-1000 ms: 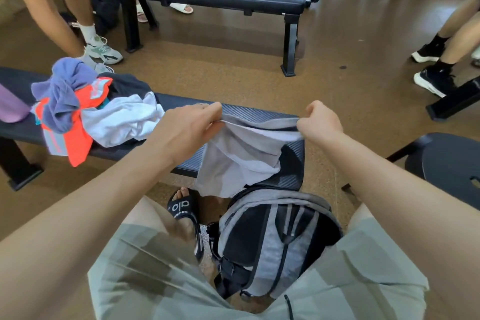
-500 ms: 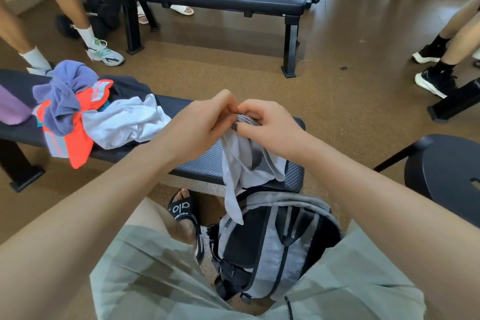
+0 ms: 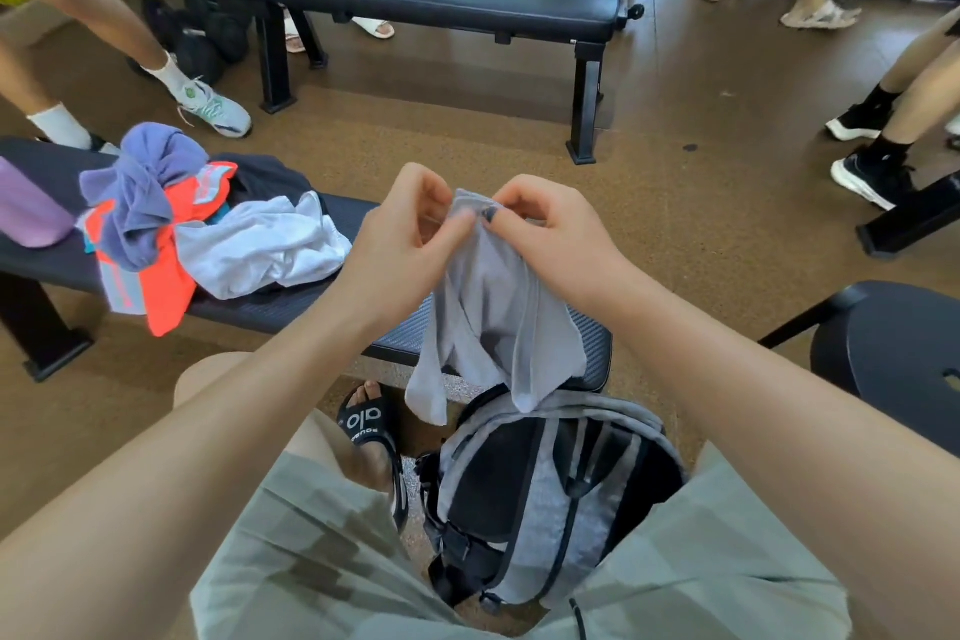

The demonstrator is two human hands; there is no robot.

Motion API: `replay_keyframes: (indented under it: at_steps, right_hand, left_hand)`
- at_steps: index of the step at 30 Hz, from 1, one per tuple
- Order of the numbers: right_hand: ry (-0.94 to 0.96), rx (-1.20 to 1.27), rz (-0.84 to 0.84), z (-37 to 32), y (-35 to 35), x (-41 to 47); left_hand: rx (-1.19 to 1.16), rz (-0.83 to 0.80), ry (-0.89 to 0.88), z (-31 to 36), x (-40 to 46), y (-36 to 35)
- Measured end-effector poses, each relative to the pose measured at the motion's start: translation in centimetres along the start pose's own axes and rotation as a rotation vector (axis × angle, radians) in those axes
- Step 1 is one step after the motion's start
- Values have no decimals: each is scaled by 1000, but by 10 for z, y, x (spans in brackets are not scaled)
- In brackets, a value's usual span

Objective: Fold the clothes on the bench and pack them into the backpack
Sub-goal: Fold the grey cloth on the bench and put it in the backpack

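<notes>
- Head view: left hand (image 3: pixel 410 229) and right hand (image 3: pixel 545 229) close together at centre, fingertips nearly meeting, both pinching the top edge of a grey garment (image 3: pixel 493 307).
- Garment hanging from that pinch, bunched and creased, draped in front of the right end of the tabletop (image 3: pixel 311 307), lower corners dangling just above the backpack (image 3: pixel 545 499).
- Backpack at 6 o'clock on the floor, between the knees, upright, grey and black, top touching or just under the cloth's hem; open or zipped, cannot tell.
- At 9 o'clock, on the tabletop, a loose heap: white top (image 3: pixel 260 250) nearest the hands, orange piece (image 3: pixel 166 276) hanging over the near edge, purple cloth (image 3: pixel 140 192) crumpled on top, dark item (image 3: pixel 260 177) behind.
- Lilac roll (image 3: pixel 28 211) at the far left edge, on the same tabletop, just beside the heap.
- Black sandal (image 3: pixel 371 437) at 7 o'clock, beside the backpack.
- Second bench (image 3: pixel 431 0) at 12 o'clock, well apart, with legs and shoes of other people around it and at 3 o'clock.
- Black stool (image 3: pixel 893 343) at 4 o'clock.
</notes>
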State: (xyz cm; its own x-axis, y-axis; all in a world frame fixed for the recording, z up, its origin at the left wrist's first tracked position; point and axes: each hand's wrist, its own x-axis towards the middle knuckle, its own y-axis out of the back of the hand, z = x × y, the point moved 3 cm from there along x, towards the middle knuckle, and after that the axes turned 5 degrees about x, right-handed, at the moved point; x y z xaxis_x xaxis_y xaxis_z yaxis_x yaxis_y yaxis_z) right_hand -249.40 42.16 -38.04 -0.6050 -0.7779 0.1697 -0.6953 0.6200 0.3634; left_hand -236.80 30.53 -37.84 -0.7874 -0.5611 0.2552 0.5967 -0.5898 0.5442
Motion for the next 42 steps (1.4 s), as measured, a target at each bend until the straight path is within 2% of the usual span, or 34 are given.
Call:
replay_keyframes:
  at_steps: [2, 7, 11, 16, 23, 28, 34, 42]
  right_hand:
    - [-13, 35, 6, -1, 3, 1]
    - [41, -51, -72, -11, 3, 1]
    - [110, -116, -30, -21, 8, 5]
    - [185, -171, -4, -28, 8, 2]
    - [223, -183, 126, -38, 19, 3]
    - [170, -197, 288, -31, 47, 13]
    - [-11, -138, 385, 2, 61, 20]
    - [-77, -138, 439, 10, 71, 22]
  left_hand:
    - [13, -45, -21, -3, -3, 0]
    - [-25, -16, -83, 5, -3, 1]
    - [33, -24, -188, 13, -1, 5]
    - [335, -52, -264, -2, -1, 1]
    - [674, -173, -106, -36, -16, -16]
    - [884, -329, 1, -56, -21, 0]
    - [1001, -343, -40, -60, -15, 23]
    - [1177, -323, -203, -62, -8, 45]
